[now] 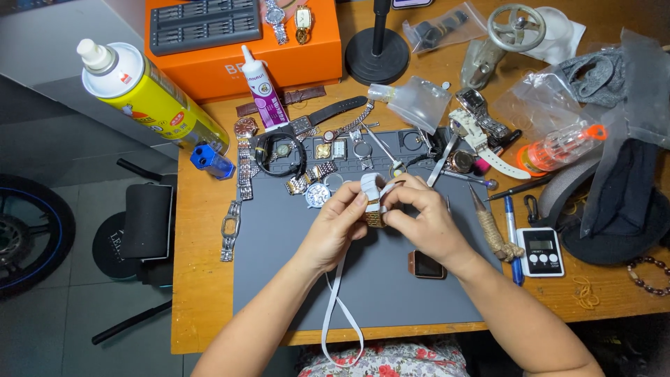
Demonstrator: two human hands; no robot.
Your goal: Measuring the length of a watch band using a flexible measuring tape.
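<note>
White strap (340, 307) loop hangs at lower centre | left hand (340, 227) and right hand (424, 218) both pinch small gold watch (375, 219) | advice: hold low over grey mat (279, 244), steady fingertip pressure.

Your left hand (340, 225) and right hand (423, 218) meet over a grey work mat (279, 279), pinching a small gold watch (375, 218) wrapped in white ribbon (338, 307), whose loop trails off the wooden surface (202, 279). A rose-gold watch case (426, 266) lies just beside your right wrist. Loose watches and metal bands (241, 181) crowd the mat's far edge, near a yellow spray can (150, 98).
</note>
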